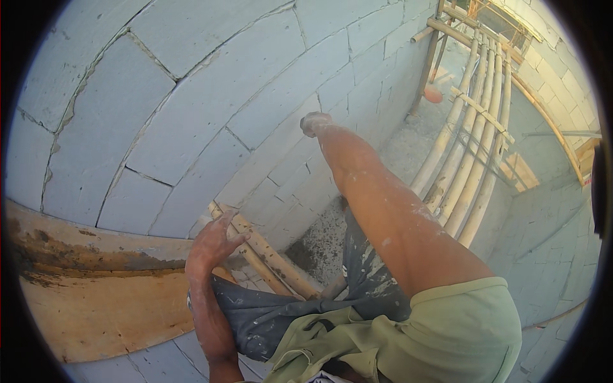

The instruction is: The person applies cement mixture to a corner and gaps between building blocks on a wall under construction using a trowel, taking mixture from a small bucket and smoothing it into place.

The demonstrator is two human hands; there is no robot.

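My right arm stretches out to the block wall [211,96], which is built of large pale blocks with thin, rough joints. At its end my right hand [315,123], dusty white, is closed against the wall face. Whatever it may hold is hidden by the curled fingers. Lower and to the left, my left hand [215,246] is open, thumb and fingers apart. It is near the top ends of two slim wooden poles [271,258]; whether it touches them I cannot tell. Dark trousers [255,316] with white splashes show below my light green shirt [460,325].
Several long bamboo poles [469,134] run away on the right, with a wooden crosspiece [483,115] over them. A stained board [102,309] lies at the lower left beside a thick beam [96,246]. A reddish round object [433,95] is farther off. Another block wall [555,255] rises right.
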